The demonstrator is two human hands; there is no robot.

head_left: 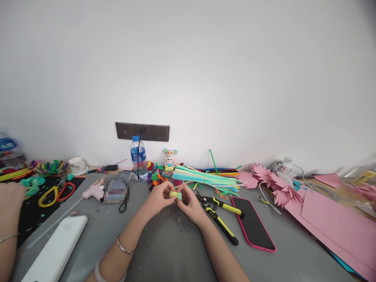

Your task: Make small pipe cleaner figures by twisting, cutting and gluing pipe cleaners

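Observation:
My left hand (pixel 160 197) and my right hand (pixel 189 203) meet over the grey work surface. Pinched between the fingertips of both is a small yellow and light-green pipe cleaner piece (pixel 175 194), coiled or bunched; the fingers cover part of it. Just behind my hands lies a thick bundle of pale green, yellow and blue pipe cleaners (pixel 205 178). Pliers with yellow-and-black handles (pixel 222 226) rest close to my right wrist, jaws toward the hand. A small colourful figurine (pixel 169 162) stands beyond my left hand.
Right of the pliers is a pink-cased phone (pixel 255 225), then pink paper sheets (pixel 340 223). On the left lie a white slab-like device (pixel 55 250), a pink glue gun (pixel 95 191) and scissors (pixel 63 192). A water bottle (pixel 138 158) stands near the wall. Another person's arm (pixel 8 211) reaches in far left.

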